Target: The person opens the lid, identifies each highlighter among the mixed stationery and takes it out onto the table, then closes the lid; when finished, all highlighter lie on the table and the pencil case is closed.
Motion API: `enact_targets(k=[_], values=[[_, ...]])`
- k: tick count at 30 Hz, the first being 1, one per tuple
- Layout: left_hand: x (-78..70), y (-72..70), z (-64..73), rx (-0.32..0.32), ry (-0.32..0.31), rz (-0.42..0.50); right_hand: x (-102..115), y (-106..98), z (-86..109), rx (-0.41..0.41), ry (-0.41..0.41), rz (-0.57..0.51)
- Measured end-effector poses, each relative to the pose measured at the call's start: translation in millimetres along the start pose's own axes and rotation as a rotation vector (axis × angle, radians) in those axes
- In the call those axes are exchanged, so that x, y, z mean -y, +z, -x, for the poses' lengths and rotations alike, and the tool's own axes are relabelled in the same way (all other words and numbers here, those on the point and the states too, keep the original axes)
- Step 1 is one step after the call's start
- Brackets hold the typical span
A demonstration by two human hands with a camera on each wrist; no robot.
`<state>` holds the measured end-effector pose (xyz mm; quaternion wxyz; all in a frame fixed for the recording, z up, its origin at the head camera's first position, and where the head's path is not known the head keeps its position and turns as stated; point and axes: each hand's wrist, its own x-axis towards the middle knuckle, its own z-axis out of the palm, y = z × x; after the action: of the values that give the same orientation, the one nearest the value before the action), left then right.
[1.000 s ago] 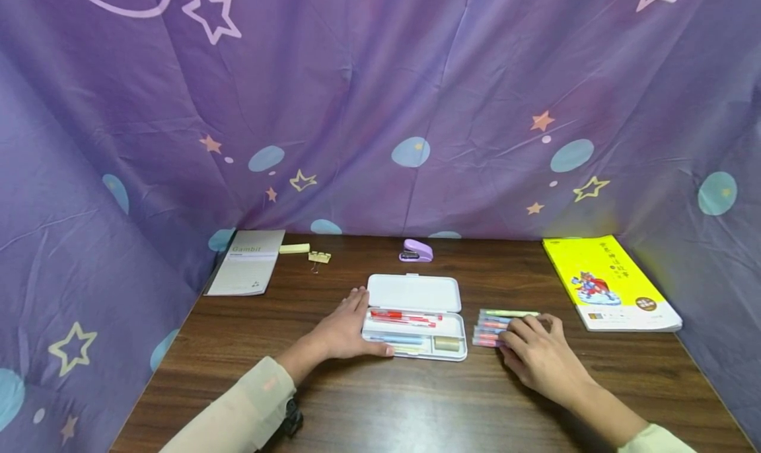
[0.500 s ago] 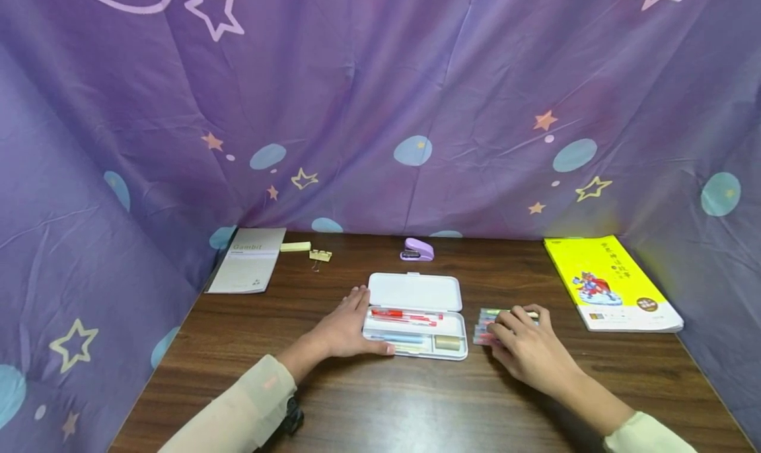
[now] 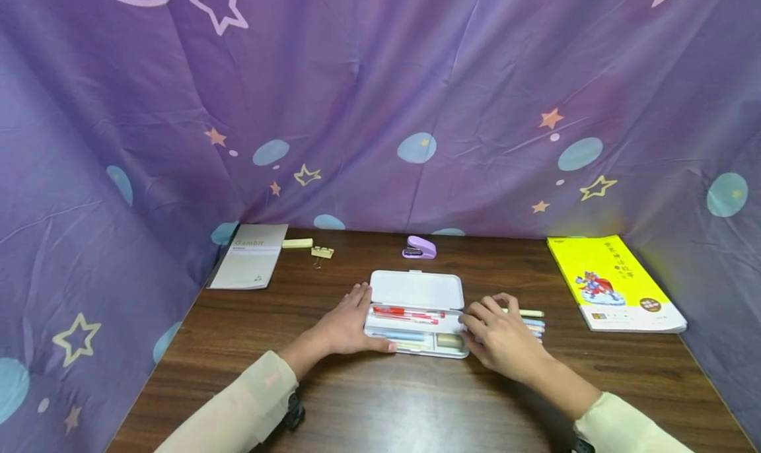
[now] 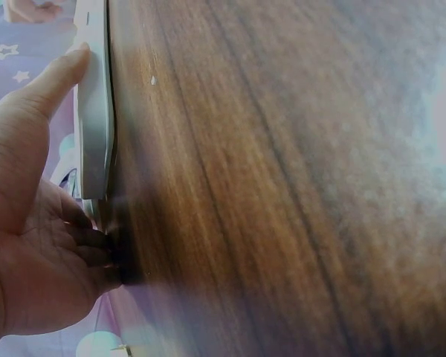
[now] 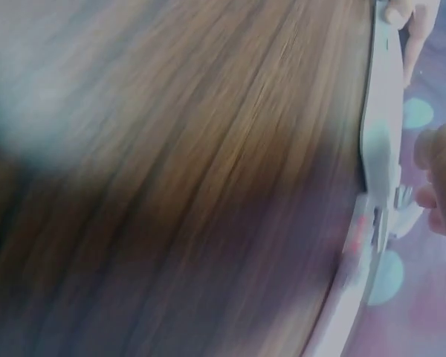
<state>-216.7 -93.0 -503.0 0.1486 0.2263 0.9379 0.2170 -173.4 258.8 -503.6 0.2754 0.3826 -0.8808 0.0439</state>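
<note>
A white pencil case (image 3: 416, 289) lies with its lid folded back in the head view. Red pens (image 3: 407, 313) sit in its upper tray, with pale blue and yellow sticks and a tan block (image 3: 450, 341) below. My left hand (image 3: 347, 324) rests against the case's left end, thumb along the front rim. The left wrist view shows that thumb on the case's side (image 4: 97, 111). My right hand (image 3: 502, 334) is at the case's right end, fingers slightly bent, with nothing visible in them; contact is unclear. Several capped pens (image 3: 532, 313) lie partly hidden behind it.
A purple stapler (image 3: 419, 247) stands behind the case. At the back left lie a grey notebook (image 3: 250, 258), a yellow strip (image 3: 297, 243) and a binder clip (image 3: 322, 252). A yellow book (image 3: 612, 281) lies on the right. Purple cloth (image 3: 380, 109) encloses the table.
My right hand has moved left from the row of capped pens to the pencil case's right end. The left hand keeps its place, and the head view has shifted slightly.
</note>
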Motion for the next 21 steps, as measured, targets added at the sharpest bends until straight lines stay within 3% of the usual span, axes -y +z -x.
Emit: enact_targets(k=[21], values=[[-0.7,-0.2,0.5,-0.01,0.005,0.001,34,22,-27.2,-0.025,-0.137,-0.043]])
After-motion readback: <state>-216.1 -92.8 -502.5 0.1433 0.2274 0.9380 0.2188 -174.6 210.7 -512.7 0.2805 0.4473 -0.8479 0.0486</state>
